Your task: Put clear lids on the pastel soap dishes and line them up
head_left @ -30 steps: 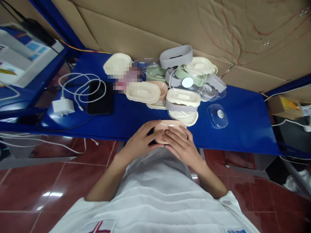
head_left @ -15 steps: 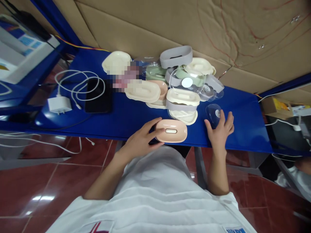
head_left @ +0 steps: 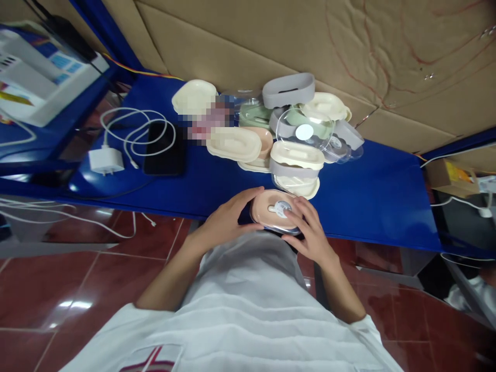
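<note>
At the table's front edge lies a peach oval dish (head_left: 264, 209), shaped like a soap dish, with a small pale slot in its middle. A clear plastic lid (head_left: 284, 210) with a round white sticker rests over it. My left hand (head_left: 232, 214) grips the dish's left end between thumb and fingers. On the right, my right hand (head_left: 310, 230) has its fingers and thumb around the clear lid's end. Whether the lid is fully seated cannot be made out. Just behind stands a stack with a cream tray (head_left: 297, 153) on a grey ring (head_left: 296, 169).
Behind my hands is a pile of cream, grey, green and clear pieces, including a grey oval ring (head_left: 289, 91). To the left lie a white charger (head_left: 106, 160) with a coiled cable and a black phone-like slab (head_left: 165, 150). Cardboard (head_left: 248, 41) walls the back.
My right hand has brought the clear lid from the table's right side leftward onto the peach dish. My left hand keeps hold of the dish. The view has shifted slightly.
</note>
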The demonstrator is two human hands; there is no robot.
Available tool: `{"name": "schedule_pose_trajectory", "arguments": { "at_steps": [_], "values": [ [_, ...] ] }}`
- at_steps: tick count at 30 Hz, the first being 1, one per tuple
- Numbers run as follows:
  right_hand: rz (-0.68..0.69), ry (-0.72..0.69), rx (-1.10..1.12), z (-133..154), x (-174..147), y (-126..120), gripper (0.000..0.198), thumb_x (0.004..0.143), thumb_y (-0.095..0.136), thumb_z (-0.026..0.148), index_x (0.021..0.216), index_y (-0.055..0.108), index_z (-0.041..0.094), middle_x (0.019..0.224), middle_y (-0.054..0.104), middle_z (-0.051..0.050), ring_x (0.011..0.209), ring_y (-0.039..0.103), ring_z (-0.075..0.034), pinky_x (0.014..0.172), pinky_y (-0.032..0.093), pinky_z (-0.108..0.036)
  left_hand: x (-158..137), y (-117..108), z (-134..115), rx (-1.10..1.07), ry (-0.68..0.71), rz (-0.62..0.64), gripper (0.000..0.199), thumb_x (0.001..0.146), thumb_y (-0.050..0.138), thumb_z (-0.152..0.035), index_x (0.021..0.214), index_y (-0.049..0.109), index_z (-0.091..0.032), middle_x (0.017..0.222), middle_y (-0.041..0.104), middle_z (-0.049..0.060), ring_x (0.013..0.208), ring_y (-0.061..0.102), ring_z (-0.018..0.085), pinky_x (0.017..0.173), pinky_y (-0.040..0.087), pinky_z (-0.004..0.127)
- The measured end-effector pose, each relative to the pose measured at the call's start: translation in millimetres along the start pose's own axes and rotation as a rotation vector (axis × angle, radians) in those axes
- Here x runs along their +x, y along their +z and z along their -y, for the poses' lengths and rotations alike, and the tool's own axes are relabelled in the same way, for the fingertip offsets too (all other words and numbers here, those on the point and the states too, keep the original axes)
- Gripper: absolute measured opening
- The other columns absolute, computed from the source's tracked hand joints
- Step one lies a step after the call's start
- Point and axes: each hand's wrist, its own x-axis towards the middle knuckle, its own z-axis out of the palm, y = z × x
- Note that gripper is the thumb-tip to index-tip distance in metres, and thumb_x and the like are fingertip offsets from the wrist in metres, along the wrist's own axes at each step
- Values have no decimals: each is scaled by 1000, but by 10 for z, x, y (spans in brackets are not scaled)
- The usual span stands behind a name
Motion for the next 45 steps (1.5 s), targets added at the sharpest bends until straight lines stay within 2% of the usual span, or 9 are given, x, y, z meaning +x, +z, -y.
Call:
{"name": "schedule_pose_trajectory", "arguments": {
  "at_steps": [4,10,17,23,29,35,40,45],
  "values": [
    [61,-41,-16,-74,192,15,63,108,64,46,166,46,34,174,45,-11,167,32,-38,128,41,-67,5,-9,24,-23,58,-25,91,92,86,-53,167,40,-29,169,51,14,155,53,33,130,46,51],
    [127,-91,-8,-193,187,-91,69,106,67,40,170,40,35,179,37,-10,168,30,-36,129,43,-65,3,-8,15,-25,125,-33,79,98,82,-42,165,42,-32,166,53,12,154,53,31,130,46,50],
    [114,-60,-25,-180,181,-62,68,109,62,39,172,36,37,179,36,-9,168,30,-37,128,43,-69,18,-15,14,-23,135,-40,75,99,80,-46,164,45,-31,164,55,12,153,54,31,130,46,51],
    [90,-96,-21,-206,229,-65,71,108,63,40,173,34,35,176,42,-12,163,40,-36,127,46,-65,31,-43,9,-25,126,-24,73,100,78,-50,162,48,-27,164,56,13,152,56,30,129,47,50],
    [71,-114,-85,-179,174,-23,75,102,74,39,170,42,36,178,38,-10,167,31,-38,129,45,-67,28,-51,18,-29,138,-26,68,101,77,-48,161,50,-29,164,56,12,153,55,29,129,48,48],
    [77,-94,-115,-153,158,2,77,99,79,41,168,43,38,175,44,-10,166,35,-38,127,47,-67,20,-63,15,-33,124,-8,70,100,77,-52,160,51,-28,164,56,12,152,56,29,129,47,47],
    [25,-70,-132,-162,-164,-122,83,96,82,36,168,42,35,168,51,-14,160,43,-41,122,52,-68,-37,-41,-22,36,113,24,74,100,76,-56,163,48,-29,167,54,11,153,55,29,128,48,46],
    [-204,214,-245,-388,-817,-389,78,93,83,34,164,49,37,165,52,-15,153,51,-43,118,52,-71,-19,63,-32,231,174,-9,56,107,67,-44,160,53,-30,164,57,11,148,59,30,125,50,50]
  ]
}}
